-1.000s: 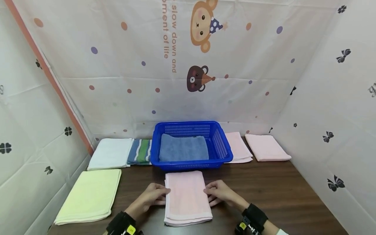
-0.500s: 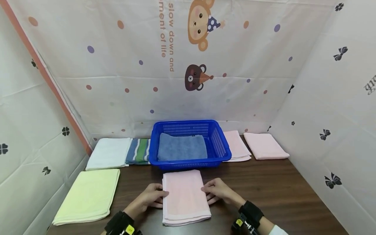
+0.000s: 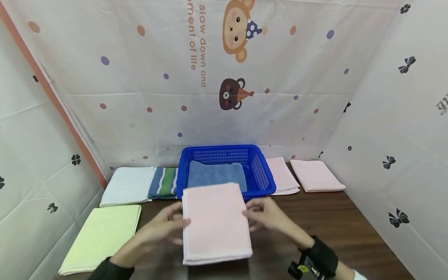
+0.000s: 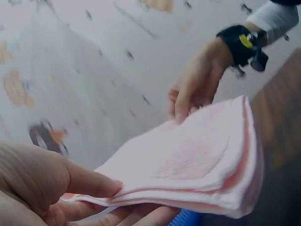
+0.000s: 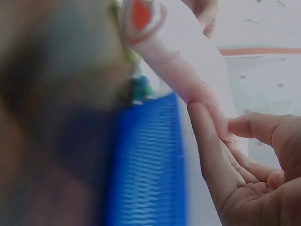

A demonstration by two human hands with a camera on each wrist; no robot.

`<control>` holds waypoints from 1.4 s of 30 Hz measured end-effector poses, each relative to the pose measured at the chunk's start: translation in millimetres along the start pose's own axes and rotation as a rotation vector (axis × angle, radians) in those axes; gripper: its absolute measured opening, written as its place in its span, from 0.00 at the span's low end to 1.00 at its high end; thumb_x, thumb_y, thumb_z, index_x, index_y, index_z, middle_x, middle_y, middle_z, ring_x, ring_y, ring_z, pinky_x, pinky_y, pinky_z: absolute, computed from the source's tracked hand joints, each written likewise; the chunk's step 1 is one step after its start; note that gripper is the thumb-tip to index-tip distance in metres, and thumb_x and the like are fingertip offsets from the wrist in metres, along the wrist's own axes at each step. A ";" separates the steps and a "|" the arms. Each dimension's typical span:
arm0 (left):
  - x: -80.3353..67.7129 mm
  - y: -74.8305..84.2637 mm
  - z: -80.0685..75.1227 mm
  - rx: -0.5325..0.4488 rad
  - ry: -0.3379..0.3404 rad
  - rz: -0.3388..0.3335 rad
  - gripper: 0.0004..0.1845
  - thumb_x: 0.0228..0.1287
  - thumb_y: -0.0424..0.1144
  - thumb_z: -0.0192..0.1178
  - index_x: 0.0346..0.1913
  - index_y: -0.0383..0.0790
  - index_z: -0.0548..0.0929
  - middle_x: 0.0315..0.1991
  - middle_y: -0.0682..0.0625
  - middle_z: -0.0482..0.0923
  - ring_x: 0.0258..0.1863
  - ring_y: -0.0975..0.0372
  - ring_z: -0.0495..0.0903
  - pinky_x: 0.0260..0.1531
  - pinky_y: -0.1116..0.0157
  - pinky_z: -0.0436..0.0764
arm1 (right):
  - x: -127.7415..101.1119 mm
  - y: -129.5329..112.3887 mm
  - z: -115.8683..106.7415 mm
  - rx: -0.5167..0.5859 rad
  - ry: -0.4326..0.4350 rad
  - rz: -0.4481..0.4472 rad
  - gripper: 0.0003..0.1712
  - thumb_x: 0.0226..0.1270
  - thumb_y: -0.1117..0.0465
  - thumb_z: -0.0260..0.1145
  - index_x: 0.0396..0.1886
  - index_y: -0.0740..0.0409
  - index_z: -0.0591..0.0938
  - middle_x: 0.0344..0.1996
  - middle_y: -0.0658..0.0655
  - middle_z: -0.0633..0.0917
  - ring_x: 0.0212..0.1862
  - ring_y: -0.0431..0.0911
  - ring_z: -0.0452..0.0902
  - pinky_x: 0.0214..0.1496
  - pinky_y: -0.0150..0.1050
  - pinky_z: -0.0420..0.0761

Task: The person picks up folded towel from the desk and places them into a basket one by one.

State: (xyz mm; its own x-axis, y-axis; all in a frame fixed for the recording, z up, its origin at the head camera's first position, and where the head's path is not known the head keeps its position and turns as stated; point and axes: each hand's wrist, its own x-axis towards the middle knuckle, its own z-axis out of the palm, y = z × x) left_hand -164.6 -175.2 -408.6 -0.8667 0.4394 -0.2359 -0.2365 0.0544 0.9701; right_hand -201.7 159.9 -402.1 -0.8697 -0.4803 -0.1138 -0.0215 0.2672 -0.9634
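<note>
A folded pink towel [image 3: 216, 223] is held up between both hands, off the table, its far edge overlapping the basket's front in the head view. My left hand [image 3: 159, 225] pinches its left edge, thumb on top and fingers underneath, as the left wrist view shows on the towel [image 4: 188, 150]. On the opposite edge my right hand [image 3: 267, 214] grips it the same way; in the right wrist view the thumb and fingers [image 5: 207, 146] close on the rolled fold. Just beyond stands a blue plastic basket [image 3: 263, 171] with a folded blue towel [image 3: 217, 175] inside.
Left of the basket lie a folded white towel [image 3: 127, 184] and a striped towel [image 3: 163, 182]. A yellow-green towel [image 3: 101, 237] is nearer the front left. Two pink stacks, one [image 3: 281, 175] beside the basket and another [image 3: 316, 175] farther right, lie on the brown table [image 3: 308, 221].
Both hands have lifted the folded pink towel off the table and moved it slightly forward, toward the basket. Half a second ago it lay flat.
</note>
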 end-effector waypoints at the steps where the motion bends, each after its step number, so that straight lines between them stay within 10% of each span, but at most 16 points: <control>1: 3.5 12.0 -1.4 0.017 0.007 0.016 0.31 0.75 0.35 0.58 0.73 0.28 0.58 0.49 0.40 0.86 0.44 0.54 0.87 0.42 0.49 0.89 | 4.6 -9.4 -6.9 -0.022 0.002 -0.022 0.15 0.70 0.69 0.65 0.47 0.80 0.80 0.38 0.70 0.88 0.33 0.51 0.90 0.38 0.53 0.89; 9: 111.6 89.9 -21.0 0.206 0.155 -0.033 0.14 0.75 0.34 0.57 0.57 0.33 0.69 0.40 0.45 0.79 0.39 0.58 0.83 0.43 0.56 0.89 | 85.6 -62.4 -84.7 -0.189 0.092 0.101 0.18 0.74 0.67 0.63 0.54 0.80 0.79 0.34 0.60 0.87 0.29 0.40 0.86 0.42 0.41 0.90; 18: 226.2 70.4 -9.4 0.205 0.104 -0.247 0.11 0.72 0.27 0.59 0.53 0.30 0.73 0.35 0.44 0.77 0.30 0.60 0.81 0.42 0.61 0.89 | 135.1 -40.1 -127.4 -0.608 0.138 0.304 0.07 0.65 0.72 0.66 0.33 0.77 0.86 0.16 0.56 0.86 0.19 0.40 0.84 0.31 0.36 0.88; 24: 248.7 53.0 -8.7 0.299 0.092 -0.345 0.06 0.73 0.28 0.59 0.46 0.27 0.82 0.29 0.45 0.80 0.26 0.60 0.83 0.38 0.63 0.89 | 161.9 -22.4 -113.8 -0.925 0.159 0.384 0.01 0.55 0.75 0.70 0.25 0.70 0.85 0.17 0.60 0.87 0.19 0.44 0.86 0.25 0.31 0.84; 36: 260.0 46.0 -6.8 0.288 0.099 -0.447 0.14 0.71 0.25 0.58 0.57 0.23 0.80 0.60 0.28 0.78 0.37 0.52 0.85 0.45 0.59 0.89 | 176.4 -12.2 -89.6 -1.061 0.210 0.400 0.08 0.52 0.80 0.68 0.26 0.66 0.80 0.25 0.59 0.76 0.24 0.47 0.69 0.19 0.32 0.67; 42: 265.9 33.8 -1.2 0.412 0.152 -0.422 0.14 0.66 0.23 0.63 0.53 0.22 0.83 0.55 0.28 0.83 0.42 0.47 0.88 0.45 0.58 0.89 | 178.5 4.0 -84.8 -1.029 0.196 0.468 0.05 0.56 0.77 0.70 0.32 0.68 0.85 0.22 0.61 0.86 0.17 0.45 0.75 0.16 0.32 0.75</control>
State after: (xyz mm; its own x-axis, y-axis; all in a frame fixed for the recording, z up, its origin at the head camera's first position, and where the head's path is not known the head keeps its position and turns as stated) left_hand -403.6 -57.6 -438.5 -0.7952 0.1734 -0.5811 -0.4101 0.5521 0.7260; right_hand -398.8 146.2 -405.7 -0.9585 -0.0400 -0.2822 0.0094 0.9851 -0.1719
